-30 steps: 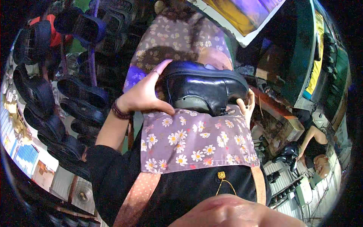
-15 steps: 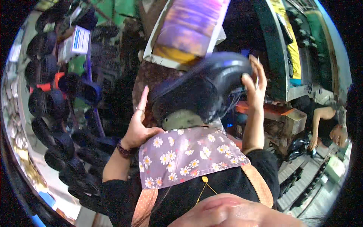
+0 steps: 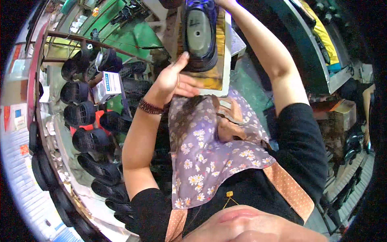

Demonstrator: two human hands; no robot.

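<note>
A black shoe [image 3: 211, 60] with a grey-green last [image 3: 199, 38] inside it is at the top middle, its heel end toward me. A round hole shows in the last's top. Beneath or just above it, I cannot tell which, lies a white-rimmed box [image 3: 227, 52] with a yellow-brown inner surface. My left hand [image 3: 174, 80] is at the heel's left side, thumb near or against the shoe, fingers stretched out and slightly blurred. My right hand [image 3: 226, 3] reaches to the shoe's far end; its fingers are hidden or cut off by the top edge.
Several black shoes [image 3: 90, 139] stand on a rack to the left, with a small white-and-blue box [image 3: 109, 86] among them. A grey metal-edged unit [image 3: 298, 36] with a yellow strip stands at the right. A cardboard box [image 3: 342, 115] and part of another person's arm [image 3: 367, 109] are farther right.
The shoe has moved away from my lap, up over the white-rimmed box, and turned so its last faces up. My right arm has stretched forward; my left hand has followed to the heel.
</note>
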